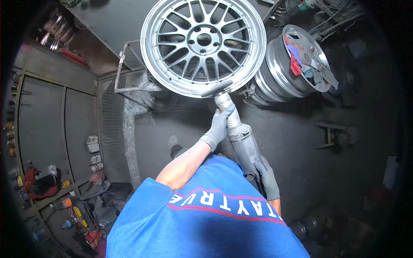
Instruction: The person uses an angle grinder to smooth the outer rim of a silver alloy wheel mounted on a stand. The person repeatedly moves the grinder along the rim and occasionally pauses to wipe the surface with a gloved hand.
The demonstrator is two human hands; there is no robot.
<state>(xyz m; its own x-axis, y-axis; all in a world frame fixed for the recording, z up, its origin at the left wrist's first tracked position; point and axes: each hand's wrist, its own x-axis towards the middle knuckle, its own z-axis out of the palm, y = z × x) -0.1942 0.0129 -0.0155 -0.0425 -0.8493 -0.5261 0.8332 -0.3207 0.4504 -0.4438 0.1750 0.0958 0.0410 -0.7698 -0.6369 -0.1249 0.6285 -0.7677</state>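
Note:
A silver multi-spoke alloy wheel (211, 47) faces me at the top of the view. Just in front of its lower lip is the flat dark disc (217, 89) of a long grey angle grinder (245, 148); the disc overlaps the lip, and I cannot tell if they touch. My left hand (219, 124), in a grey glove, is wrapped round the grinder's pale, wrapped neck. Closed on the rear of its body is my right hand (269, 178), gloved too, with the fingers partly hidden.
To the right, wheels are stacked (279, 64), the top one holding coloured sanding pieces (296, 58). A metal frame (118, 77) stands left of the wheel. Farther left are a cabinet (45, 107) and bags (109, 202). A small stand (331, 133) rests on the right-hand floor.

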